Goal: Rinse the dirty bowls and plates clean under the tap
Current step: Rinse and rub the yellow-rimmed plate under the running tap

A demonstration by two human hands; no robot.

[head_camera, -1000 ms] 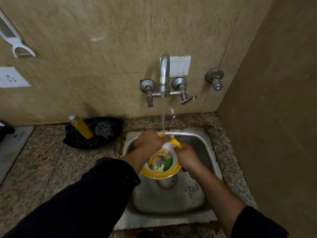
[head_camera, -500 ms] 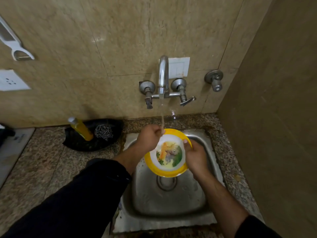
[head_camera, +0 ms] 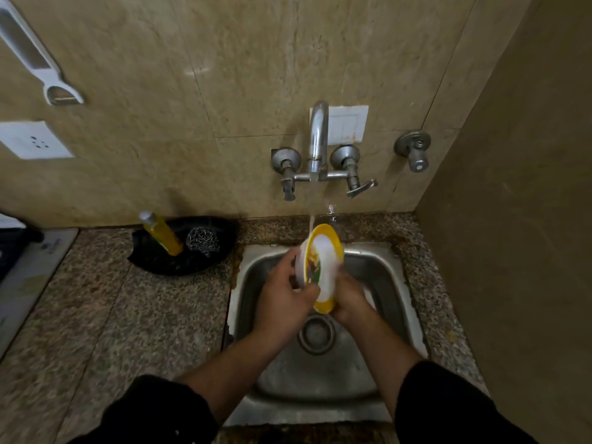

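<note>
A yellow-rimmed white bowl (head_camera: 323, 254) with a colourful picture inside is tipped up on edge over the steel sink (head_camera: 381, 293). Its inside faces right. Water runs from the wall tap (head_camera: 317, 139) onto its upper rim. My left hand (head_camera: 285, 290) grips the bowl's left side, thumb curled over the lower rim. On the bowl's lower right my right hand (head_camera: 349, 299) holds it, fingers hidden behind it. Motion blurs both hands.
A black tray (head_camera: 153, 261) on the granite counter left of the sink carries a yellow soap bottle (head_camera: 161, 233) and a steel scrubber (head_camera: 203, 241). The sink drain (head_camera: 315, 334) lies below the hands. A wall stands close on the right.
The bowl has turned from facing up to standing on edge, and it rose towards the tap. Both hands shifted round it, the left one lower.
</note>
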